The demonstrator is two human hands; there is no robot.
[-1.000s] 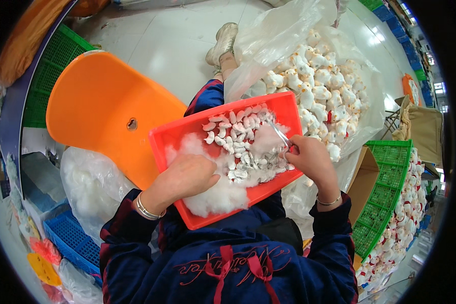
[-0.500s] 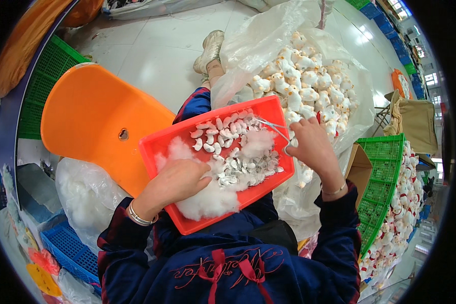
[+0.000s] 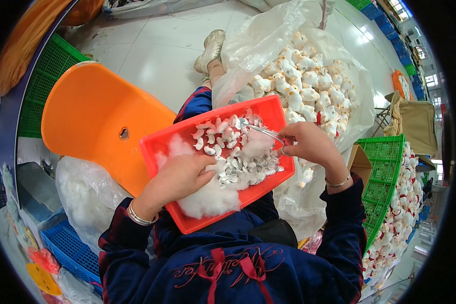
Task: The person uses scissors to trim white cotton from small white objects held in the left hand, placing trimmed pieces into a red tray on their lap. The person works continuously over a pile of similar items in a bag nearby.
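A red plastic tray [image 3: 274,107] rests across my lap. My right hand [image 3: 311,144] grips the finger loops of metal forceps [image 3: 264,131], whose tips reach in among small white curved stuffed pieces [image 3: 207,138] at the tray's far side. Flatter white pieces with grey edges [image 3: 245,166] lie nearer the middle. My left hand [image 3: 180,178] hovers over fluffy white stuffing [image 3: 210,202] at the tray's left end, thumb and fingers drawn together; whether a piece is between them is hidden.
An orange chair [image 3: 99,114] stands to the left, with a clear bag of stuffing [image 3: 86,195] and a blue crate [image 3: 73,248] below. A large clear bag of white plush toys [image 3: 309,83] lies ahead right. Beside it is a green crate [image 3: 382,177].
My right hand has turned, and the forceps have swung left and further in over the stuffed pieces. The left hand has shifted slightly to the right.
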